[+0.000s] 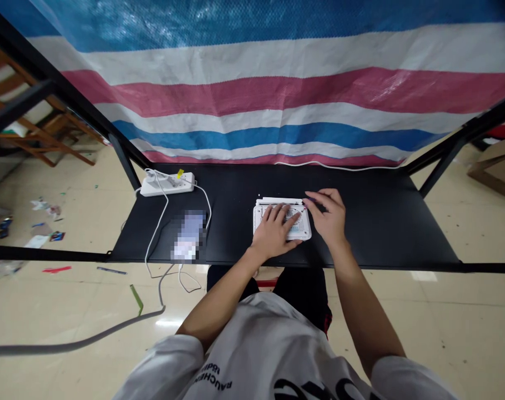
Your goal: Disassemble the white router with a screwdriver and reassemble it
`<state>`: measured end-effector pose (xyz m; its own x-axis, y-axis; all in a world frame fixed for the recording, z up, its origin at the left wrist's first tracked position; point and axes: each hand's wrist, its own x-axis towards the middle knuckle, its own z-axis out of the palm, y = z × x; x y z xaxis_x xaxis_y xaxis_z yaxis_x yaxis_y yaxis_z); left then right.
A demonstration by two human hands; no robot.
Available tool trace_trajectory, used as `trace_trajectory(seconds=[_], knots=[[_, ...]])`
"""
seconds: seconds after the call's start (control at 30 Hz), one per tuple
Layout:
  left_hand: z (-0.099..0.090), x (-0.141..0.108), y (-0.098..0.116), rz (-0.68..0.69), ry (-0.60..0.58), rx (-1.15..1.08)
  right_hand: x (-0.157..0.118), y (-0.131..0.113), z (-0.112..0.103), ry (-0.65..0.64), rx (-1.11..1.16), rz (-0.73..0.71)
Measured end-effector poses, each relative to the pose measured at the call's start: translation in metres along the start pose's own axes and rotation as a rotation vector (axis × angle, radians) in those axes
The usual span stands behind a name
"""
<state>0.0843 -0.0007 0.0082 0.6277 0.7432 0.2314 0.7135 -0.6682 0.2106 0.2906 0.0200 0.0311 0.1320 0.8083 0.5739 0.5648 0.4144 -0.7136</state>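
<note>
A white vented device (305,225), like a router, lies on the black table (385,222). Along its far edge runs a white bar (281,200). My left hand (275,230) rests on top of the device with its fingers spread. At the device's far right corner is my right hand (329,214), its thumb and index finger close together at the end of the bar. Whatever may be between those fingertips is too small to make out. A tiny white piece (259,195) sits by the bar's left end.
A white power strip (169,184) with cables stands at the table's back left, and a pixelated phone (189,236) lies in front of it. Behind the table hangs a striped sheet (252,94). Black frame bars (444,155) flank both sides.
</note>
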Motion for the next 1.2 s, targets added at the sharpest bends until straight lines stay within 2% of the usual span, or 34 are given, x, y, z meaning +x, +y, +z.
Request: trace_trajectory(seconds=[0.17, 0.3, 0.5, 0.67, 0.7, 0.83, 0.87, 1.03, 1.13, 1.2], knots=[[0.000, 0.000, 0.000, -0.001, 0.001, 0.001, -0.002, 0.000, 0.001, -0.158, 0.128, 0.024], [-0.001, 0.000, 0.001, 0.000, -0.006, -0.004, -0.005, 0.003, 0.001, -0.018, 0.059, 0.018], [-0.001, 0.000, 0.000, 0.001, -0.003, -0.005, -0.003, 0.004, -0.001, -0.168, 0.131, 0.038], [0.000, 0.000, 0.000, -0.001, -0.005, -0.002, 0.001, 0.001, 0.000, 0.021, -0.015, 0.016], [0.000, 0.000, 0.000, 0.001, -0.004, -0.001, 0.001, 0.001, 0.000, 0.012, -0.003, 0.014], [0.000, 0.000, 0.000, 0.005, 0.003, -0.001, 0.002, 0.002, -0.002, -0.186, 0.133, 0.014], [0.000, 0.000, 0.000, 0.002, 0.006, -0.001, 0.002, 0.002, -0.002, -0.202, 0.144, 0.016], [0.000, 0.000, 0.000, 0.000, 0.009, -0.003, 0.002, 0.003, 0.000, -0.084, 0.056, 0.040], [0.000, 0.000, 0.000, 0.004, 0.002, -0.006, 0.004, 0.005, 0.001, -0.188, 0.137, 0.055], [0.000, 0.000, 0.000, 0.001, -0.001, -0.007, 0.005, 0.004, 0.000, -0.209, 0.146, 0.040]])
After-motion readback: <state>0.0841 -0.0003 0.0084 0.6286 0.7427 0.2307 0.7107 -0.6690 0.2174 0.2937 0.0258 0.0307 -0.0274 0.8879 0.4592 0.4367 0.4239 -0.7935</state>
